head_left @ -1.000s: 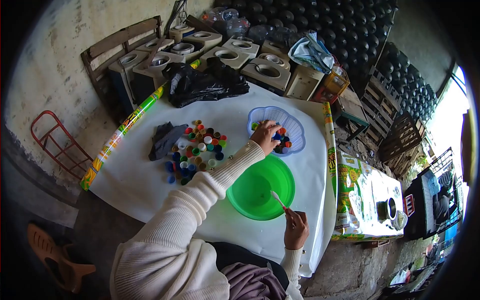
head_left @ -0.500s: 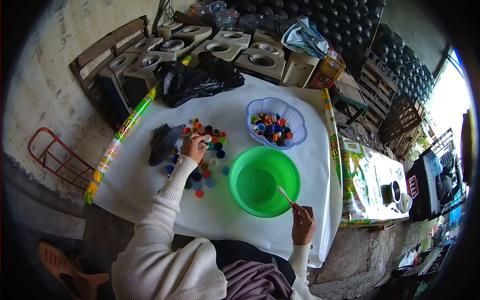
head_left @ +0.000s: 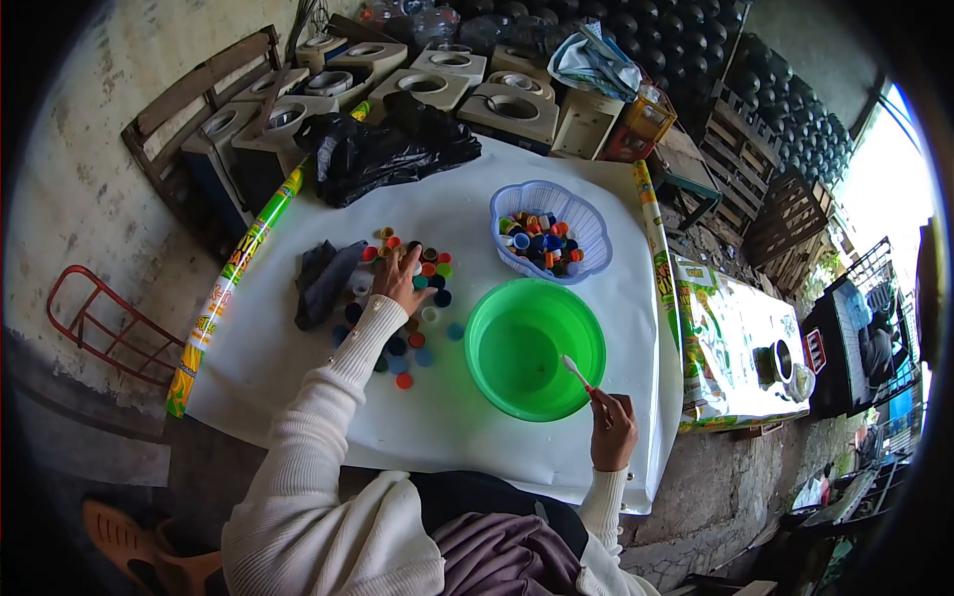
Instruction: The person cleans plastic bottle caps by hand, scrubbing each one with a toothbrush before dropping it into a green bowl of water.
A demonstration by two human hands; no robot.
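My left hand (head_left: 399,282) reaches over a spread of coloured bottle caps (head_left: 402,380) on the white-covered table, its fingers apart and touching or just above them. A dark cap lies at its fingertips. My right hand (head_left: 613,432) is closed around a toothbrush (head_left: 576,373) with a white head and a red part near the fingers. The brush head points over the right side of a green basin (head_left: 479,382). Behind the basin stands a pale blue scalloped basket (head_left: 594,234) with many mixed caps inside.
A dark grey cloth or bag (head_left: 326,284) lies left of the caps. A crumpled black plastic bag (head_left: 383,149) sits at the table's back edge, before several box-like units with round openings (head_left: 422,83). An orange plastic chair (head_left: 134,541) stands at lower left.
My left hand has spread its fingers over the caps, and the white cap it pinched no longer shows in it. My right hand, with the toothbrush, has risen slightly in view.
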